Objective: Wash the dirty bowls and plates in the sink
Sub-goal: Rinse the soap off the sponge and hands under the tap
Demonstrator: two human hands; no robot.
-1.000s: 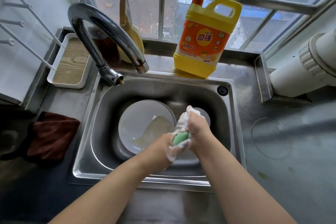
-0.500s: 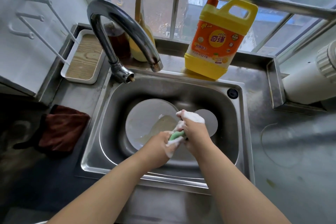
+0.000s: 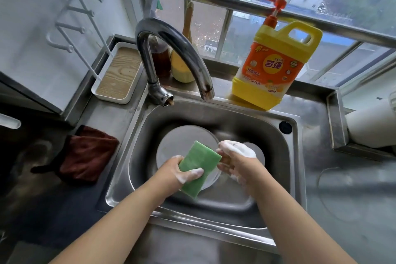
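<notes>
Currently the green sponge (image 3: pixel 198 167) is clamped in the left hand (image 3: pixel 177 170); the plate (image 3: pixel 184 146) lies at 12 o'clock beneath; the foamy right hand (image 3: pixel 233 159) is loosely curled, holding nothing.

Detergent jug (image 3: pixel 276 64) label: "KEON", "奇强"; smaller print unreadable.
</notes>
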